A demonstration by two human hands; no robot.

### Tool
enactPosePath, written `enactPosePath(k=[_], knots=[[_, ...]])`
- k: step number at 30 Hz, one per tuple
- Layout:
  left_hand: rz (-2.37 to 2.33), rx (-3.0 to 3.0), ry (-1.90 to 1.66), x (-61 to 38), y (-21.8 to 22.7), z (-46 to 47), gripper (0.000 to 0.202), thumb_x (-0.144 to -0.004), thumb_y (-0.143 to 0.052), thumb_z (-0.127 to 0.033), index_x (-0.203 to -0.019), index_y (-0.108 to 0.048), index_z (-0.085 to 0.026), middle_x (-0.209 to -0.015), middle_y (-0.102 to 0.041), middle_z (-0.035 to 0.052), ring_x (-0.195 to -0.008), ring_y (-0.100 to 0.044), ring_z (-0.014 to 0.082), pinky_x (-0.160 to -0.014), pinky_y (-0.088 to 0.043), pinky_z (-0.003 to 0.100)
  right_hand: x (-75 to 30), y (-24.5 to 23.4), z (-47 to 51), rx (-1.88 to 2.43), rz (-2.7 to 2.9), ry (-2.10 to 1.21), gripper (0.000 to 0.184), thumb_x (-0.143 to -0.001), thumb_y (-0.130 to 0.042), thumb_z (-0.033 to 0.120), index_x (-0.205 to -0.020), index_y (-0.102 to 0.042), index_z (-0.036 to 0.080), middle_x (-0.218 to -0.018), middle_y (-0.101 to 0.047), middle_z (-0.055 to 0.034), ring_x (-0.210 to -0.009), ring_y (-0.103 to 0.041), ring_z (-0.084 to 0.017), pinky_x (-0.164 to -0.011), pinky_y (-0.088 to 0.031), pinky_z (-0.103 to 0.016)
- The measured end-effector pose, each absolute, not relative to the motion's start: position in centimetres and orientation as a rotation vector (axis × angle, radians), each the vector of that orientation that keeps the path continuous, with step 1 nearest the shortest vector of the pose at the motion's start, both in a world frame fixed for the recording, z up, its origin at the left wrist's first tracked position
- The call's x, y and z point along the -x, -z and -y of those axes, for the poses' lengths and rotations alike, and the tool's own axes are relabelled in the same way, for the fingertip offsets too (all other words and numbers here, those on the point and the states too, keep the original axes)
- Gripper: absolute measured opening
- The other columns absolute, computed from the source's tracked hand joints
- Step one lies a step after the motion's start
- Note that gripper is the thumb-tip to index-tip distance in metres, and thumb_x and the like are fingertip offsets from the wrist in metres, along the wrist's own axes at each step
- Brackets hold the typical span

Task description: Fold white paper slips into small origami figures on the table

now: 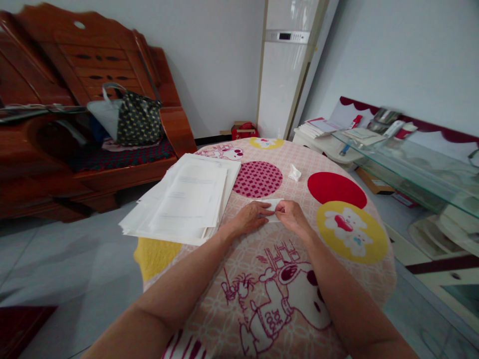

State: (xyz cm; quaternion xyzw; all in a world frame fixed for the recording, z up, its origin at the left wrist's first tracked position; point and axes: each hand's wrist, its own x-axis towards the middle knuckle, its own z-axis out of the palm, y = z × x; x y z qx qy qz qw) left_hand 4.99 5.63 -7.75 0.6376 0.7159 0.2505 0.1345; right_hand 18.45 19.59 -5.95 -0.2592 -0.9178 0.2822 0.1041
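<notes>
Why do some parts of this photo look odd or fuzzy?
Head view: left hand and right hand look fairly clear; head view: print on the paper stack is too faint to read; head view: the tall white cabinet leans, perhaps lens distortion; head view: the metal pot looks smeared.

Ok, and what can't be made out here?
In the head view:
Small white paper: partly under the left hand and right hand.
Paper stack: print too small and blurred.
Patterned bag: contents hidden by its sides.
Wooden sofa: left end cut off by the picture edge.
</notes>
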Motion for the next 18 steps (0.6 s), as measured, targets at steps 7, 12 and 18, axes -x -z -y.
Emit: enactPosePath(k=[7,12,18], knots=[[-2.124,-1.746,-0.769,-5.3,7.7,-5.9,0.044,-0.083,-0.067,-0.015,-0.125,-0.073,-0.028,-0.141,-0.064,0.0050,-0.128,-0.061,0.0245,-0.113,-0.045,0.036,-18.7,4.4,-18.5,0.918,2.843,-0.849,0.007,-0.074,-0.070,0.019,-0.076,-0.077,0.017,-0.072,-0.072,-0.0045,-0.070,-0.063,-0.017,-0.060,-0.036,-0.025],[-2.120,-1.731,-0.781,-5.4,7.5,-6.0,0.043,-0.082,-0.068,-0.013,-0.121,-0.074,-0.029,-0.139,-0.065,0.0039,-0.127,-0.062,0.0242,-0.112,-0.046,0.038,-18.5,3.6,-17.7,0.986,2.912,-0.762,0.009,-0.073,-0.070,0.018,-0.078,-0.078,0.018,-0.077,-0.074,-0.0058,-0.075,-0.065,-0.018,-0.061,-0.037,-0.026],[-2.139,-1.696,-0.800,-5.4,7.8,-5.8,0.045,-0.083,-0.068,-0.012,-0.126,-0.072,-0.024,-0.143,-0.062,0.0060,-0.129,-0.059,0.0239,-0.114,-0.045,0.039,-19.4,3.9,-19.9,1.050,2.923,-0.811,0.005,-0.069,-0.070,0.013,-0.071,-0.074,0.017,-0.067,-0.070,-0.0034,-0.068,-0.064,-0.016,-0.060,-0.039,-0.024]])
